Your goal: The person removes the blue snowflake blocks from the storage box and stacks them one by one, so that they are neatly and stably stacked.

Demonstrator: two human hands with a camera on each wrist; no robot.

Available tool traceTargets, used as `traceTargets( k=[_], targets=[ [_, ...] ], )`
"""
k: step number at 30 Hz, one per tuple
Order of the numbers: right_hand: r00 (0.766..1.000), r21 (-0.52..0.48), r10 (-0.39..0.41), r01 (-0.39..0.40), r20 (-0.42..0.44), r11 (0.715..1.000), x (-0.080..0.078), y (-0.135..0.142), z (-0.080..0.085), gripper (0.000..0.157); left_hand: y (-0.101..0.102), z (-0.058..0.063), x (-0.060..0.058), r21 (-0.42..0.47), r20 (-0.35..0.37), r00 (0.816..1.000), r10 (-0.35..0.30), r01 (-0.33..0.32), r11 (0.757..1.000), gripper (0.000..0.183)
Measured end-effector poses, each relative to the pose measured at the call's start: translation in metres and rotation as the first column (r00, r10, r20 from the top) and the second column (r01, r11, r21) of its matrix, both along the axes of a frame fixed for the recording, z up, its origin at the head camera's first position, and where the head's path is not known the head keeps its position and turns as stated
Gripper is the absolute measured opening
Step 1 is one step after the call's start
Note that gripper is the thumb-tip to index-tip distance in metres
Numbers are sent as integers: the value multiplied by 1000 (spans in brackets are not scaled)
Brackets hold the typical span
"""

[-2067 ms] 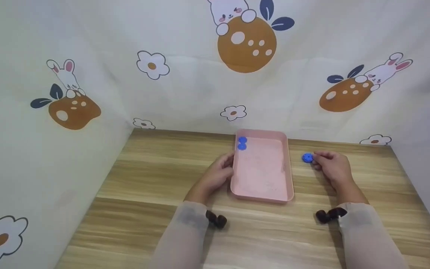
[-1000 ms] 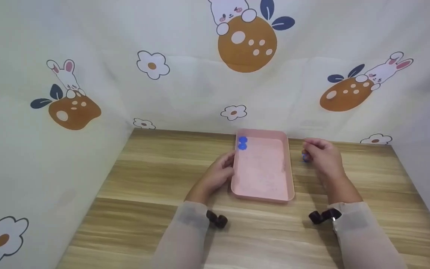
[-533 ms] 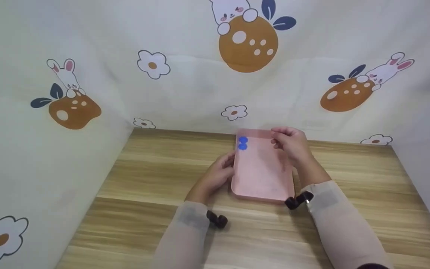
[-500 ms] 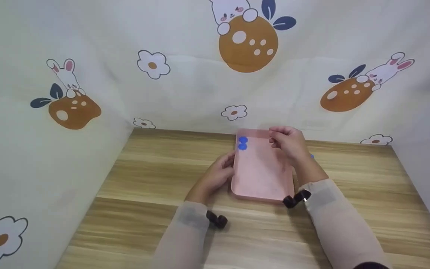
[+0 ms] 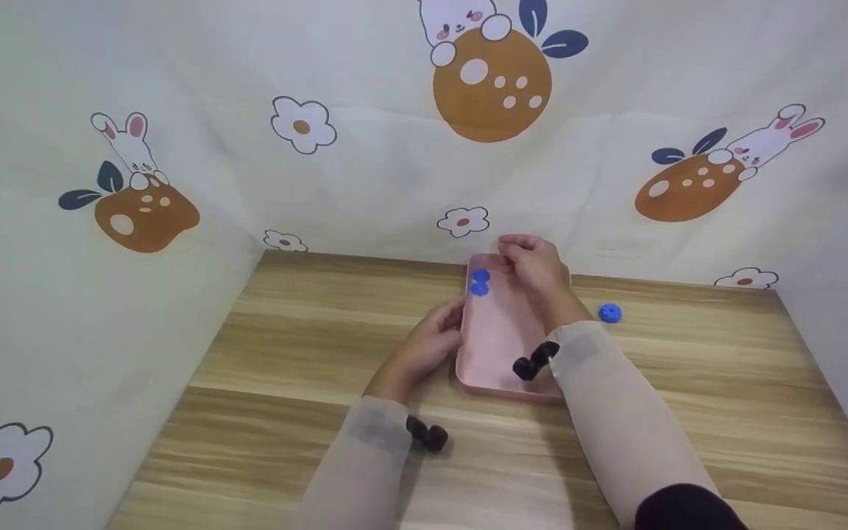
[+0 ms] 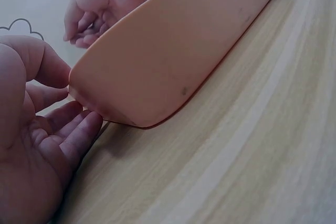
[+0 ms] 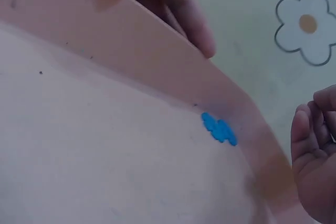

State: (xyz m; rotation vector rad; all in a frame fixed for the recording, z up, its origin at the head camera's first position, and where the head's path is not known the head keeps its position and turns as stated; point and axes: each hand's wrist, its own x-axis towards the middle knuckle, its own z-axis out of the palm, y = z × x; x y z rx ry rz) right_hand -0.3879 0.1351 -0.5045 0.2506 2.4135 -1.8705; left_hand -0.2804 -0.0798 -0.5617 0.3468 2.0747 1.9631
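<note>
My left hand [image 5: 431, 342] holds the left side of a pink tray [image 5: 462, 361]. In the left wrist view, the left hand's fingertips [image 6: 90, 121] meet the tray wall at its rim and low edge. My right hand [image 5: 538, 269] is over the tray's far end, thumb and forefinger close together. In the right wrist view, that hand's fingertips [image 7: 205, 48] are at the far rim; whether a small piece is between them is hidden. Two blue scalloped discs [image 5: 480, 283] lie touching in the tray's far left corner. Another blue disc-shaped piece [image 5: 609, 313], perhaps a stack, lies right of the tray.
A wood-grain tabletop [image 5: 306, 331] lies under everything. Pale cloth printed with rabbits and flowers [image 5: 365, 184] hangs close behind the tray and along both sides. Black wrist cameras [image 5: 536, 361] stick out from both sleeves.
My right hand has left the blue piece at the right and moved left over the tray's far end, uncovering that piece. The left hand and tray stay put.
</note>
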Motion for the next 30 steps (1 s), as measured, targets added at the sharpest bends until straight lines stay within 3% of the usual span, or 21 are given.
traceTargets(
  k=[4,8,10,16,20,24,30],
  targets=[
    [999,-28,3,-2,38,1000,0,-4,-16,26,0,0,0,-11,-5,1000,0,0,1000,77],
    [994,-127,81,-89,-68,988,-1,-6,-31,24,1,1,0,5,-16,1000,-3,3,1000,79],
    [988,-120,113,-125,-104,985,-2,-7,-36,21,1,2,0,12,-17,1000,-5,5,1000,80],
    [984,-42,154,-158,-85,986,-1,-9,-40,16,1,2,0,-14,-14,1000,-5,5,1000,79],
    [983,80,165,-158,-86,984,-2,-8,-41,22,0,3,0,-20,-11,1000,-2,2,1000,79],
    [974,199,217,-199,-72,960,-3,-7,-43,28,-1,3,1,-9,-21,1000,-3,3,1000,79],
    [956,272,288,-265,-51,925,-2,-8,-45,31,-1,2,1,-35,-38,999,4,-6,999,77]
  ],
)
